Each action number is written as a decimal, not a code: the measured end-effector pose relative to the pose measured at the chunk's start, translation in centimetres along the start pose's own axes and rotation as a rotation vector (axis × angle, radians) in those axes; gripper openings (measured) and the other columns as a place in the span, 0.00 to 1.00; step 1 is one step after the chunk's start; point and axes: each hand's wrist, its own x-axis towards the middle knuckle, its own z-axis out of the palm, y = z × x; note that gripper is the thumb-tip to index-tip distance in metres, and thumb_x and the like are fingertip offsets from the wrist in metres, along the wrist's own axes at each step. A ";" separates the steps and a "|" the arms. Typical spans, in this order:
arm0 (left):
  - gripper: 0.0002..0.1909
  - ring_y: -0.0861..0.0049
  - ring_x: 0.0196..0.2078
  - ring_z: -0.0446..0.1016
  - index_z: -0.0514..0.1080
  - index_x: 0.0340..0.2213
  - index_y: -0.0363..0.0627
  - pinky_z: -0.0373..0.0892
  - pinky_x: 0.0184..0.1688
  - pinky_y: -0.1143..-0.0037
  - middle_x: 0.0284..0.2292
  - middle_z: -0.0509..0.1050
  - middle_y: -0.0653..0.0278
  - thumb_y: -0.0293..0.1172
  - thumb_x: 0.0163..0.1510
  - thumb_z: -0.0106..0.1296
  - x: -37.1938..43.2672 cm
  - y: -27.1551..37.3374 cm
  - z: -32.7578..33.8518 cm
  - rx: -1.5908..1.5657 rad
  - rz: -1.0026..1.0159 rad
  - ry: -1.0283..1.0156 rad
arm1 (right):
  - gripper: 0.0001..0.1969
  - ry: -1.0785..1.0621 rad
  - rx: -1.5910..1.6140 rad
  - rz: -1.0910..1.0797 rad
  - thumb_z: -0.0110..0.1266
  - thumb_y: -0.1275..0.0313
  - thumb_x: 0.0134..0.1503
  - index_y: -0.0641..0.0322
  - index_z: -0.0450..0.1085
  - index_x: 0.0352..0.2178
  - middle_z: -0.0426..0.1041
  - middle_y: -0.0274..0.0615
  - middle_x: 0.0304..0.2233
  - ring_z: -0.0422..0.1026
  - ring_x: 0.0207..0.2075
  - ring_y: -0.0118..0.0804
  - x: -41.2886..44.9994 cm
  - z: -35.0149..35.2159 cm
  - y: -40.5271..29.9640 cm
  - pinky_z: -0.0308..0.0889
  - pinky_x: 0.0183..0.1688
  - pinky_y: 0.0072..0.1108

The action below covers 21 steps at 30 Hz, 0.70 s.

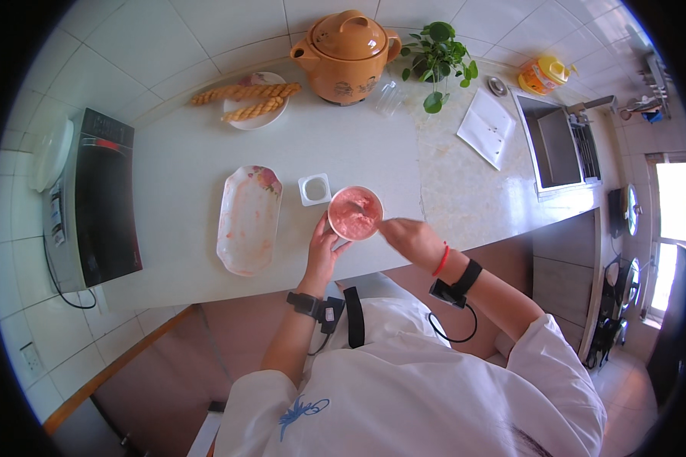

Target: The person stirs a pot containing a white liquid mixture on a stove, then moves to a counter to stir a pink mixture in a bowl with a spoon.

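A white bowl [332, 227] of soft pink mixture [351, 220] is at the counter's front, its contents thick and uneven. My left hand [322, 251] grips the bowl from the near left, fingers along its side. Over the right rim, my right hand [409, 239] is closed on a utensil, probably a spoon, whose end sinks into the mixture; its handle is mostly hidden by my fingers. Just left of the bowl stands a small square white plastic cup [314, 189]. Farther left lies a long floral plate [249, 228] with pink smears.
A microwave oven [106, 200] stands at the left. Along the wall are a plate [263, 121] with twisted dough sticks [246, 94], an orange ceramic pot [343, 63], a clear glass [390, 98] and a potted plant [437, 63]. A white tray [486, 128] lies near the sink [557, 143].
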 end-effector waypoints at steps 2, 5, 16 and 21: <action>0.31 0.71 0.53 0.65 0.48 0.59 0.48 0.67 0.51 0.63 0.51 0.62 0.58 0.23 0.53 0.36 0.1 -0.1 0.2 -0.010 0.003 -0.024 | 0.07 -0.083 -0.046 -0.034 0.49 0.74 0.52 0.61 0.65 0.34 0.71 0.40 0.28 0.72 0.30 0.40 -1.0 1.9 0.2 0.69 0.30 0.28; 0.31 0.71 0.52 0.65 0.48 0.59 0.48 0.67 0.52 0.63 0.52 0.62 0.58 0.22 0.53 0.36 0.1 -0.2 0.1 -0.013 0.014 -0.041 | 0.09 -0.069 -0.034 -0.069 0.49 0.74 0.52 0.62 0.66 0.36 0.71 0.40 0.28 0.73 0.30 0.40 -0.9 2.0 0.3 0.70 0.30 0.28; 0.32 0.70 0.54 0.63 0.48 0.59 0.48 0.66 0.53 0.62 0.53 0.60 0.58 0.21 0.52 0.36 -0.1 0.1 0.2 -0.008 0.015 -0.041 | 0.11 0.005 -0.123 -0.093 0.52 0.74 0.50 0.62 0.68 0.37 0.74 0.39 0.29 0.74 0.31 0.38 -0.8 1.4 1.5 0.71 0.31 0.24; 0.34 0.70 0.54 0.63 0.47 0.59 0.48 0.66 0.52 0.63 0.53 0.60 0.58 0.21 0.50 0.35 -0.1 0.0 0.1 -0.007 0.011 -0.008 | 0.11 0.069 -0.149 -0.076 0.52 0.74 0.50 0.62 0.68 0.38 0.74 0.39 0.28 0.74 0.29 0.38 -0.4 0.0 0.7 0.71 0.31 0.25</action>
